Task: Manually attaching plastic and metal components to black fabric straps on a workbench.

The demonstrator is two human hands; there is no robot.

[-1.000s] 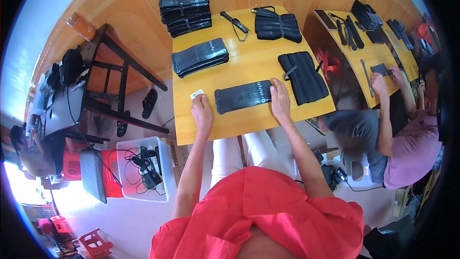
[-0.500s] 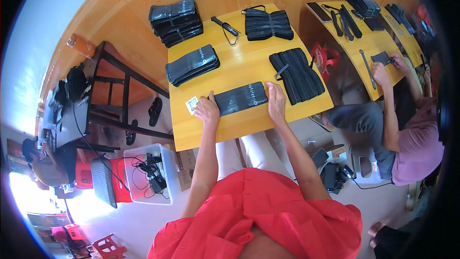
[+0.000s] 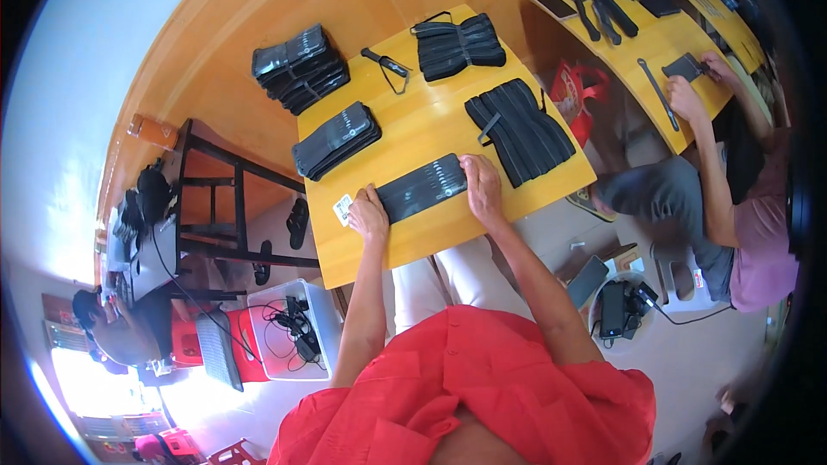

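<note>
A flat black plastic sleeve [image 3: 422,189] with pale printing lies across the near part of the yellow table. My left hand [image 3: 369,214] pinches its left end, fingers bent over the edge. At the other end, my right hand [image 3: 483,189] has thumb and fingers closed on the corner. Beside my left hand is a small white label [image 3: 343,209]. A low pile of similar black sleeves [image 3: 338,139] sits farther left. To the right of my right hand lies a bundle of long black strips [image 3: 521,133], bound with a strap.
At the back stand tied black sleeves [image 3: 301,69], a black strap-like tool [image 3: 385,66] and another bundle [image 3: 461,46]. A co-worker's hands [image 3: 689,95] handle a dark piece at the right table [image 3: 633,90]. Bins of cables [image 3: 297,331] and adapters [image 3: 616,310] flank me on the floor.
The whole view has tilted and shifted. My right fingers now cover the sleeve's right corner, where printing showed before. My left hand stays at the left end.
</note>
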